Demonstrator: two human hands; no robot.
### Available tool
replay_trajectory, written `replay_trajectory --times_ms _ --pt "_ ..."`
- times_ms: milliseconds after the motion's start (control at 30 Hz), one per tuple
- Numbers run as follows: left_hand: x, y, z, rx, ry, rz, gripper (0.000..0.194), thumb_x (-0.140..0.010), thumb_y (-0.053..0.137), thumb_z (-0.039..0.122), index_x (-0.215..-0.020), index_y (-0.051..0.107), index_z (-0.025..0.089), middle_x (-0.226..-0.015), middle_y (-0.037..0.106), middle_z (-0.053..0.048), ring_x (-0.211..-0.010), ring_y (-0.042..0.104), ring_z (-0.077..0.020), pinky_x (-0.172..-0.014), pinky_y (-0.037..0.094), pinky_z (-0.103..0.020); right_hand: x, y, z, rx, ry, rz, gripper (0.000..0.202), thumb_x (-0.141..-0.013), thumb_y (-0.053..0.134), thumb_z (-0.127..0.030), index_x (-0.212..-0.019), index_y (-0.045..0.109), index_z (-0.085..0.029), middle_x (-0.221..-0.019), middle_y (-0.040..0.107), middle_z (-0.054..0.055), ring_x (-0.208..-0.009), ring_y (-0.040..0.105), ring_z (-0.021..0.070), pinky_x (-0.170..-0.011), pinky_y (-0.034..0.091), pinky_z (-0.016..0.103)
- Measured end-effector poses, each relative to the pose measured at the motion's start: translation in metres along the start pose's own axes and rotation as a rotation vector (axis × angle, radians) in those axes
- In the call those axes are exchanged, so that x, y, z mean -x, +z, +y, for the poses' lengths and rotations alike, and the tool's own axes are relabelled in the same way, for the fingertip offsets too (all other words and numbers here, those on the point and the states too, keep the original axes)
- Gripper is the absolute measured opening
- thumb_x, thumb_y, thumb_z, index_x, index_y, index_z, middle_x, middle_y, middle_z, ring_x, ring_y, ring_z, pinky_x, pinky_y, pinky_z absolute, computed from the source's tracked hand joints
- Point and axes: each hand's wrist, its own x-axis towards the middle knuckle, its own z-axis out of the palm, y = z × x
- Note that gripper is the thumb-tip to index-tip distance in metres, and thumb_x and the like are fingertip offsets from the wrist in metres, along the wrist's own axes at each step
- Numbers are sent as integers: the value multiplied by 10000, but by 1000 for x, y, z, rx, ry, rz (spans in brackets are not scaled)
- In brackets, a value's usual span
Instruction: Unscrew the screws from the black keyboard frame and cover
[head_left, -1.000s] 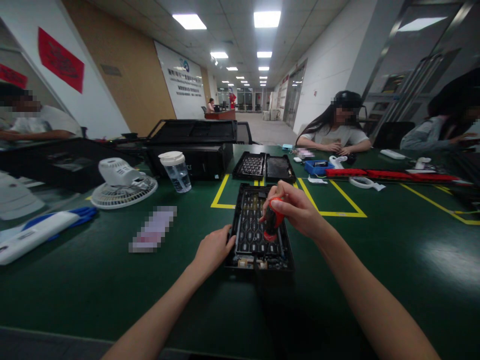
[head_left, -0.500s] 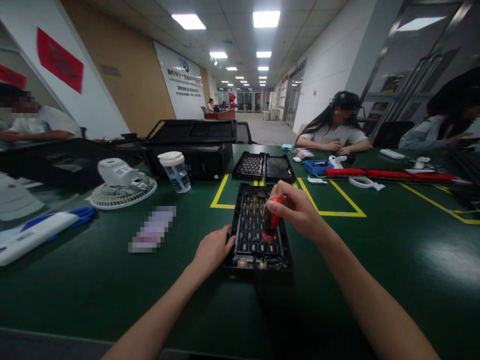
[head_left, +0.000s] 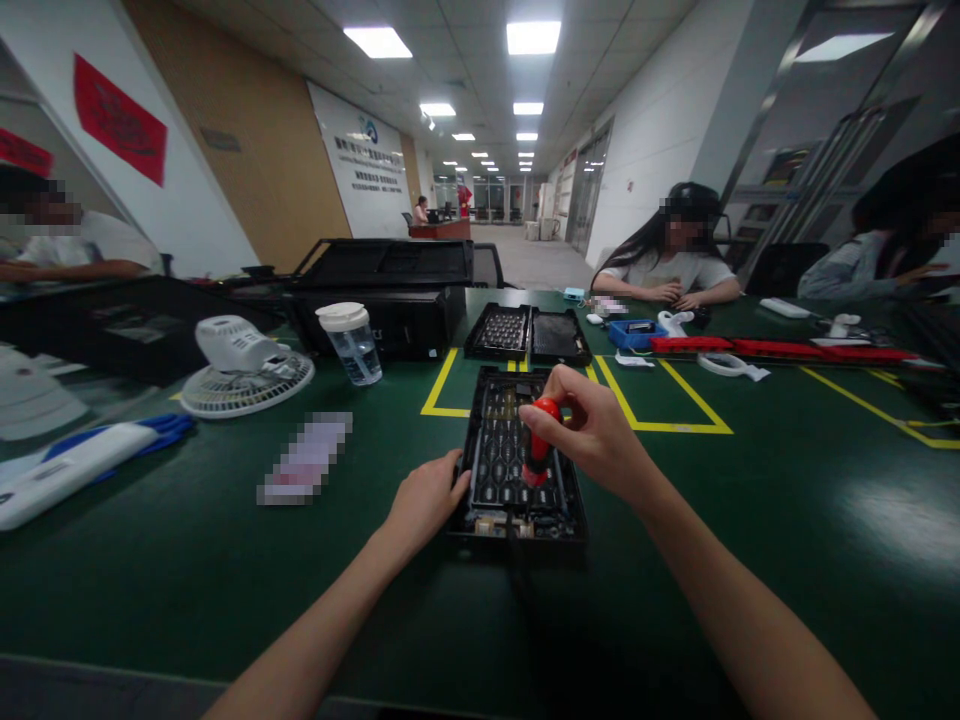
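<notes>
In the head view a black plastic case (head_left: 498,462) lies open on the green table, showing rows of rounded dark cells and small parts with wiring at its near end. Fingers of my left hand (head_left: 427,500) grip its left rim, thumb on the edge. My right hand (head_left: 596,425) is closed around the handle of a red and black screwdriver (head_left: 538,445), held nearly upright over the right half of the case. The screwdriver's tip is too dark to make out, so I cannot tell whether it touches a screw.
Beyond the case lie a second opened black case (head_left: 559,336) and yellow tape lines (head_left: 442,410). To the left are a lidded cup (head_left: 356,350), a white fan (head_left: 244,370) and a pixelated flat object (head_left: 306,458). A blue tray (head_left: 634,335) stands right. People sit across the table.
My right hand has turned the screwdriver slightly, and its handle now stands more upright and a little further left. The left hand and the case have stayed in place.
</notes>
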Motion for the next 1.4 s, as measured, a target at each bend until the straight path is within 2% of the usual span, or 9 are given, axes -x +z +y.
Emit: replay_trajectory --times_ms 467,1400 --pt "-1 3 -3 -11 3 10 378 -858 368 394 -1179 465 218 -971 654 -61 -864 620 -200 -728 450 -283 -1 2 -1 223 36 200 306 -786 542 -315 -607 328 -189 -542 346 -56 -487 327 71 -474 267 219" --pt "0 -2 2 -14 -36 -32 377 -862 383 380 -1195 463 224 -1020 645 -69 -917 607 -198 -770 444 -283 2 10 1 411 55 407 344 -782 529 -292 -584 263 -203 -519 285 -62 -465 282 80 -481 241 237"
